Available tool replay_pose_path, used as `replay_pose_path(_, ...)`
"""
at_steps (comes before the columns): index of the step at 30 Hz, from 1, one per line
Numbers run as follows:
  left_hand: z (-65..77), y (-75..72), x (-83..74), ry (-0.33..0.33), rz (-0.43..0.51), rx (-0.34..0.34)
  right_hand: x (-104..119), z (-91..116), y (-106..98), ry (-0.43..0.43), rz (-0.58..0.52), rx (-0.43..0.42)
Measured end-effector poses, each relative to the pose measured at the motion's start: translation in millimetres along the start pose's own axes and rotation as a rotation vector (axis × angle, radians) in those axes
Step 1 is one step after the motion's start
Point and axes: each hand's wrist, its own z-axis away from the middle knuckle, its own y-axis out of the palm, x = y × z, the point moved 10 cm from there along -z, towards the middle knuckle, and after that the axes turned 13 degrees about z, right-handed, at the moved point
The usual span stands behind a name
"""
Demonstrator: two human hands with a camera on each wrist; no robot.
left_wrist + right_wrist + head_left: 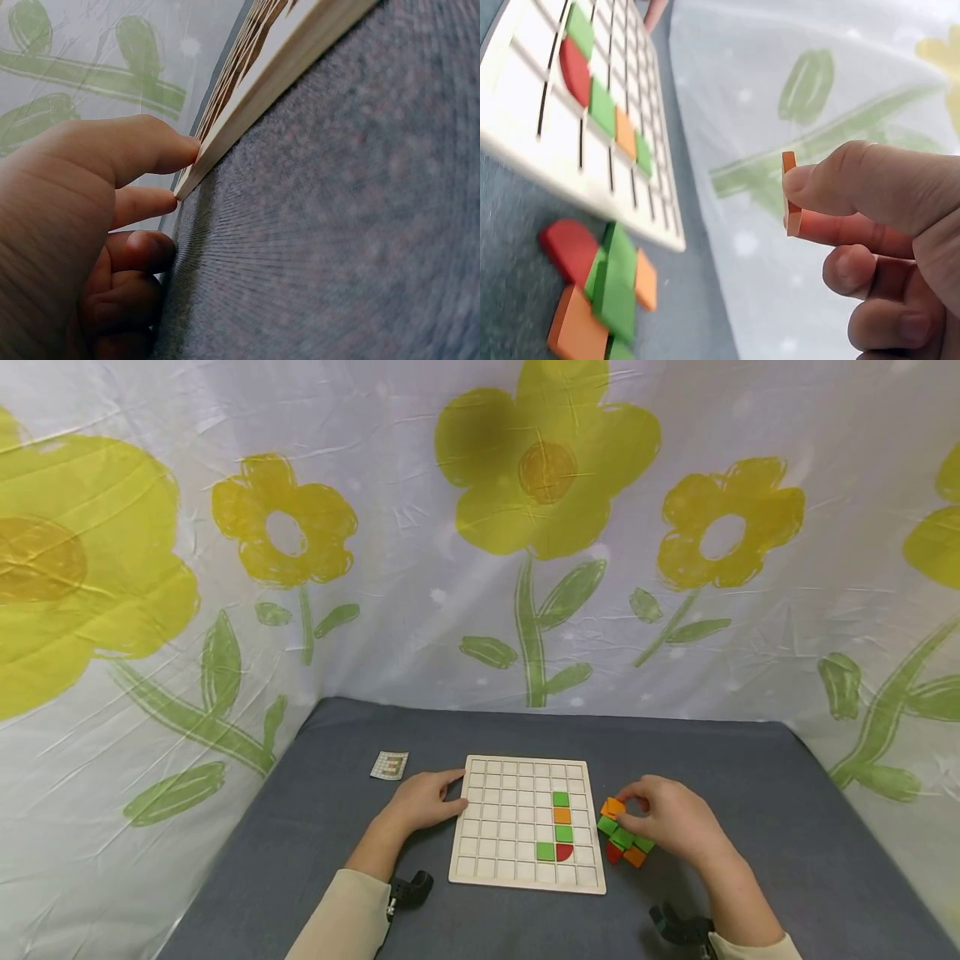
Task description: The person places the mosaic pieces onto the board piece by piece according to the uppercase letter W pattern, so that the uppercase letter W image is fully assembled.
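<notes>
Between thumb and index finger my right hand (671,817) pinches a thin orange tile (793,221), held up above a small pile. That pile has several green tiles (615,300), a red rounded tile (570,250) and orange tiles (577,326). The thumb and index fingertip of my left hand (422,802) touch the left edge of a light wooden grid board (525,887). On the board's right part lie green tiles (564,834), an orange tile (562,816) and a red quarter-round tile (564,852), in a column with one green tile to its left.
A small card (390,766) with a printed grid pattern lies beyond my left hand on the dark grey tablecloth (300,860). Behind the table hangs a white curtain (405,610) with yellow flowers. Black straps with cameras sit at both wrists.
</notes>
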Motion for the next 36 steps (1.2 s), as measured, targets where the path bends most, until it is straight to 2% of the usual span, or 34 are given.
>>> replay_pose_path(5,-0.4,0.6,1.1,0.008,-0.014,0.004,19,4,-11,-0.029,0.008,-0.022)
replay_pose_path(10,-0.6,-0.1,1.8,-0.004,-0.006,0.007,36,6,-13,-0.056,0.016,-0.036)
replay_pose_path(18,-0.6,1.1,1.9,-0.01,-0.003,0.005,62,5,-6,-0.119,0.048,-0.038)
replay_pose_path(25,-1.5,0.8,2.5,-0.013,-0.009,0.002,86,2,-3,-0.228,0.087,-0.096)
replay_pose_path(36,-2.1,0.7,1.4,-0.004,-0.005,-0.003,113,1,19,-0.31,0.081,-0.16)
